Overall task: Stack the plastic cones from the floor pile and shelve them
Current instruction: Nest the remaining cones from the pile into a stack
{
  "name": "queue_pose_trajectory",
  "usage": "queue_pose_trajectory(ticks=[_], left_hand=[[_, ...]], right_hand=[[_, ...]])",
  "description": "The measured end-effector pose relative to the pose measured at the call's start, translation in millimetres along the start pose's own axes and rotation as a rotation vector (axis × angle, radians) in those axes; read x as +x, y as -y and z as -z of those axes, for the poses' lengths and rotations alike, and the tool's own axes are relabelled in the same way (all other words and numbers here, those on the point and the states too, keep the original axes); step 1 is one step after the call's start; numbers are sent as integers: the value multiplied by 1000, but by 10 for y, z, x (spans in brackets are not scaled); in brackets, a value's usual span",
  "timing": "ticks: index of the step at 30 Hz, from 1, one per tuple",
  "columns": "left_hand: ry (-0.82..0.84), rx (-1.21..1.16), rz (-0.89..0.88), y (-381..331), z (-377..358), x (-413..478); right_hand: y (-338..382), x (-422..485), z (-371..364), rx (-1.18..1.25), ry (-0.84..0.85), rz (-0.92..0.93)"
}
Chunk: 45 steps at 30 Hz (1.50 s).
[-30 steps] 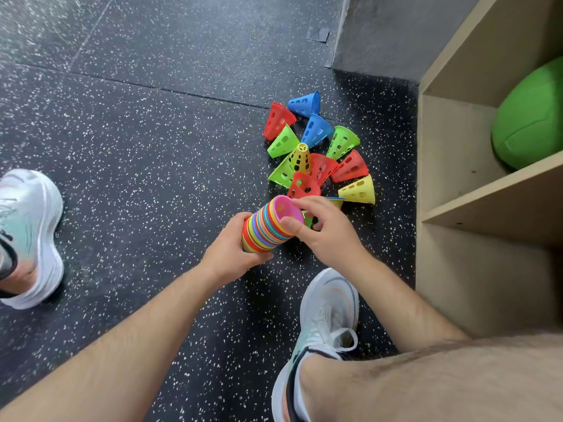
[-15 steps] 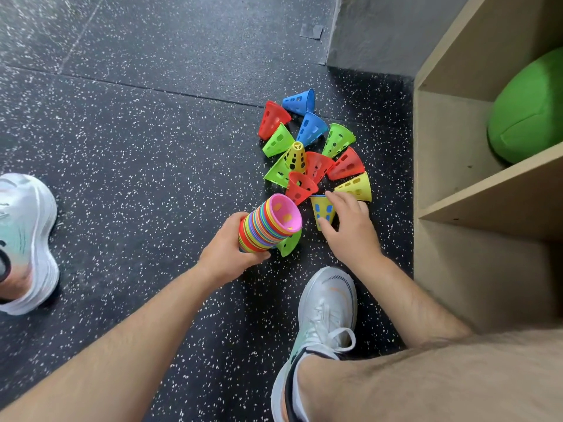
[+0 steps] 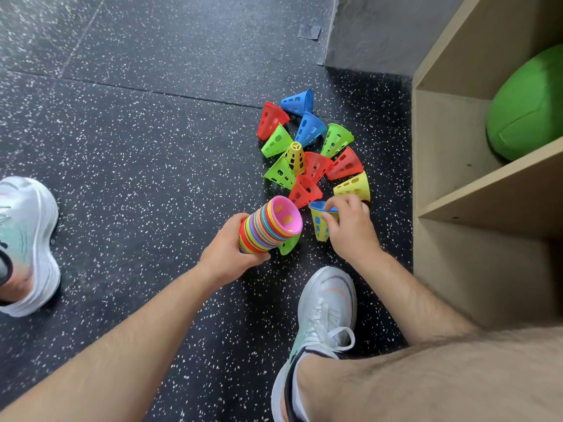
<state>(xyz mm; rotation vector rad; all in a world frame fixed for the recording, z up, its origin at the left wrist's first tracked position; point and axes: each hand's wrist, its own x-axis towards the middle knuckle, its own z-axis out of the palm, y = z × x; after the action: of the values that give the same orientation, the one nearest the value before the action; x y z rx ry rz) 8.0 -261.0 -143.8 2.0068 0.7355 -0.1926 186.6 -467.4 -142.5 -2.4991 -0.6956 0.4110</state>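
We count four red cones, four green cones, three yellow cones, three blue cones, one stack, two shoes and one ball.

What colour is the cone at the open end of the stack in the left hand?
The end cone is pink; the head view shows it best.

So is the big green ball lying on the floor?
No, the green ball sits up on a wooden shelf.
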Motion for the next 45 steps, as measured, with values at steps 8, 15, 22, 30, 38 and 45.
queue_pose_trajectory(ticks=[8,15,22,30,38,45], left_hand=[[-10,-36,25,-5,9,-1],[-46,-113,37,-9,35,-1],[-64,-181,32,17,37,5],[-88,-230,16,42,22,20],[-121,-306,25,38,41,24],[-138,-408,69,159,104,69]], right_hand=[[186,38,204,312,-175,70],[637,-14,344,579,-273,205],[792,-200,126,478,40,288],[619,-122,60,474,0,103],[456,-262,-309,91,179,142],[473,-343,-731,-103,231,136]])
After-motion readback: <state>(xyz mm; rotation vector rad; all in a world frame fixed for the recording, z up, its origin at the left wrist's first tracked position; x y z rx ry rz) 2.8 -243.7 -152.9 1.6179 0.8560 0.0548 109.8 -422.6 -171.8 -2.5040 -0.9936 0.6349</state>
